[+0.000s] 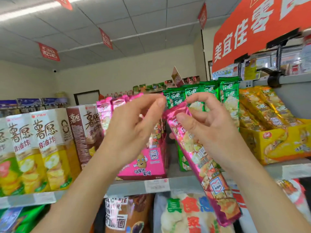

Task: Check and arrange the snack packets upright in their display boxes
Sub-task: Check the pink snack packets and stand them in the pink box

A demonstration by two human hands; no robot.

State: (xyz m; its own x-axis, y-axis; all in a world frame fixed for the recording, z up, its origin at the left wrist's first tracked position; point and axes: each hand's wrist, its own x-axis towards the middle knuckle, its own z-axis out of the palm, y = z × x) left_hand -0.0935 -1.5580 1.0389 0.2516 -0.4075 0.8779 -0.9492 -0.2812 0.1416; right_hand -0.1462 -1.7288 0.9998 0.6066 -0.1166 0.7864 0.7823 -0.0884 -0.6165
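- Up at the snack shelf (127, 187), a person has a pink packet (202, 165) out of its place, held aslant in front of the gap between the pink box (143, 165) and the green packets (210, 93).
- Right hand (218, 132) grips the packet near its top, thumb on the front and fingers behind.
- Left hand (134, 125) is raised beside the packet's top edge with fingers curled; I cannot tell whether it touches or pinches the edge.
- This looks like the checking step: one packet is out for a look and not yet put back.
- Next, I'd judge, it needs turning upright and sliding into the pink box among its like, not in with the green ones or the yellow box (277, 145) to the right.
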